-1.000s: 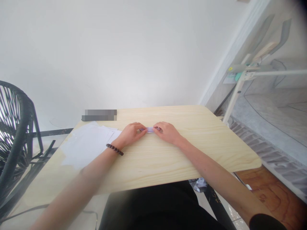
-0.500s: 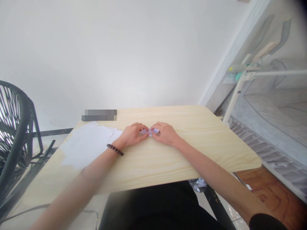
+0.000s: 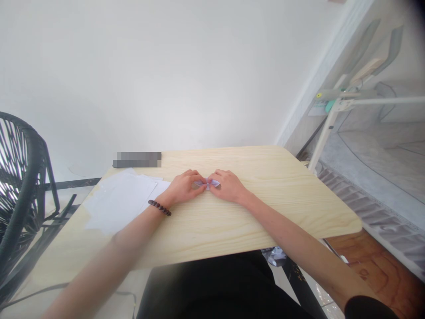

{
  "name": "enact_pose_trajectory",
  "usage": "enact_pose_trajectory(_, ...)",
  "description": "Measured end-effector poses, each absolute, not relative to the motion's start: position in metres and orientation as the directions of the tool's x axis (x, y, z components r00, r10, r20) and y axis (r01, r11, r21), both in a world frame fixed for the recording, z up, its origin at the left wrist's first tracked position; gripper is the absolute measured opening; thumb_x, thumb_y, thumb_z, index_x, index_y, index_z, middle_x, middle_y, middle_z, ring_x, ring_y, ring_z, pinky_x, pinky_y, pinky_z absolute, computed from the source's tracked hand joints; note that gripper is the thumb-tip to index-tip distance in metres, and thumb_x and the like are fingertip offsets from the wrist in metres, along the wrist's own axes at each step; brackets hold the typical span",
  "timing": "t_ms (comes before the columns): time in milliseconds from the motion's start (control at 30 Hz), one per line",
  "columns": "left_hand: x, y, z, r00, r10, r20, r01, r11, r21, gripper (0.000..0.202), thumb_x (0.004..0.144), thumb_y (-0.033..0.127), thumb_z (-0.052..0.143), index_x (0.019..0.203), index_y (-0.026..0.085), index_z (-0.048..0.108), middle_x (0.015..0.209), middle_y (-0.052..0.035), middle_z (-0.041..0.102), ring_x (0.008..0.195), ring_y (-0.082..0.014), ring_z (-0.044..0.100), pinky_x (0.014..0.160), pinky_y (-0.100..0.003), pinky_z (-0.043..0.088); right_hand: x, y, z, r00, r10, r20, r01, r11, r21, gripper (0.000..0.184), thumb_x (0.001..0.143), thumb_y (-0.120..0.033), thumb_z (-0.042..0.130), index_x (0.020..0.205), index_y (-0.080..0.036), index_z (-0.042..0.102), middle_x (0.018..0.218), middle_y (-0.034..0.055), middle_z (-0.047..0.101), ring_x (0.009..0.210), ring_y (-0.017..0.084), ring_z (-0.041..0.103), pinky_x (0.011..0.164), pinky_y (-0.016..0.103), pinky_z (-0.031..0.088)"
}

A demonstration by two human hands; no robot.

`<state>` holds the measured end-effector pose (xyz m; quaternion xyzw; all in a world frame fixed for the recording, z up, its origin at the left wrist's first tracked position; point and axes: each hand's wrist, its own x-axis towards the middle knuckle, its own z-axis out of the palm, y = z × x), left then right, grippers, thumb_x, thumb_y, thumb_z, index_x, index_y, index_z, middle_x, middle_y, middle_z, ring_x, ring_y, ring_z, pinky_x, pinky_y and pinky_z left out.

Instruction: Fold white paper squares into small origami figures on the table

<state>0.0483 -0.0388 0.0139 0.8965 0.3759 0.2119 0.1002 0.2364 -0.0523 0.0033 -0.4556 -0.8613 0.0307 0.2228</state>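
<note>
Between my two hands is a small folded piece of white paper point(image 3: 208, 181), low over the middle of the wooden table point(image 3: 265, 177). My left hand point(image 3: 184, 186), with a dark bead bracelet at the wrist, pinches its left side between thumb and fingers. From the other side my right hand point(image 3: 227, 185) pinches the right part the same way. The thumbs and fingertips nearly meet at the paper's centre and hide much of its folds. Loose white paper sheets point(image 3: 121, 199) lie to the left, partly behind my left wrist and forearm.
A dark, blurred-out oblong object point(image 3: 137, 160) lies at the table's back left. Beyond the left edge stands a dark woven chair point(image 3: 29, 146). A white metal frame point(image 3: 323, 137) rises past the right edge, and a pale wall point(image 3: 186, 75) is behind the table.
Both hands keep their hold on the folded paper. The fingertips have shifted very slightly closer together at its centre; everything else looks the same.
</note>
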Motion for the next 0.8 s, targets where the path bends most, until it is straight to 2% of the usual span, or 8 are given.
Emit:
enact_pose_trajectory(200,0.0483,-0.041,0.017,0.607,0.746,0.273,0.663,-0.665,0.344,0.022,0.078,0.034,0.043,0.088,0.024,0.059,0.081,-0.0003,0.056,0.074,-0.0149,0.052,0.065,-0.026,0.04,0.2372,-0.0521,0.0032,-0.49,0.796,0.356,0.764,0.589,-0.263,0.019,0.075,-0.028,0.05,0.093,-0.022,0.053,0.086,0.0015,0.056,0.08,0.014,0.052,0.077,0.028,0.032)
enact_pose_trajectory(400,0.0502,-0.0424,0.0157,0.59,0.743,0.317,0.663,-0.669,0.335,0.022,0.077,0.036,0.044,0.087,0.024,0.059,0.09,-0.0017,0.055,0.087,-0.0175,0.049,0.075,-0.028,0.04,0.2371,-0.0534,0.0044,-0.492,0.8,0.342,0.76,0.587,-0.28,0.018,0.075,-0.03,0.05,0.091,-0.021,0.054,0.085,0.0017,0.056,0.08,0.014,0.052,0.076,0.028,0.032)
enact_pose_trajectory(800,0.0516,-0.0416,0.0134,0.602,0.732,0.318,0.653,-0.681,0.332,0.025,0.077,0.039,0.043,0.088,0.023,0.059,0.089,-0.0024,0.054,0.086,-0.0179,0.049,0.074,-0.029,0.041,0.2343,-0.0514,0.0013,-0.463,0.824,0.327,0.794,0.55,-0.26,0.018,0.075,-0.029,0.05,0.09,-0.022,0.057,0.084,0.0022,0.054,0.079,0.015,0.052,0.075,0.029,0.032)
